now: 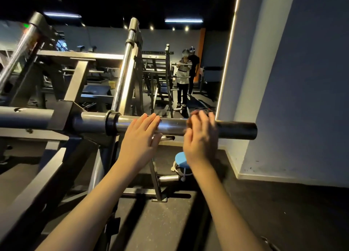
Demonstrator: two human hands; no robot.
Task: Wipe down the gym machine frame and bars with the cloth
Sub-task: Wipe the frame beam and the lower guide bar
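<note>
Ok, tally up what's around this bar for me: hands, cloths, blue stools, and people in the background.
Hands: 2, the left hand and the right hand
Cloth: 1, blurred, at the right hand
Blue stool: 1
People in the background: 2, one in a patterned top, one in black
Total: 6

The horizontal bar point(175, 125) runs across the middle, its left end set in the machine frame point(62, 116), its free end before the wall point(302, 80) on the right. The left hand point(140, 137) lies on the bar, left of the right hand point(200, 137). A stool point(182, 161) stands on the floor below the bar, between the forearms
</note>
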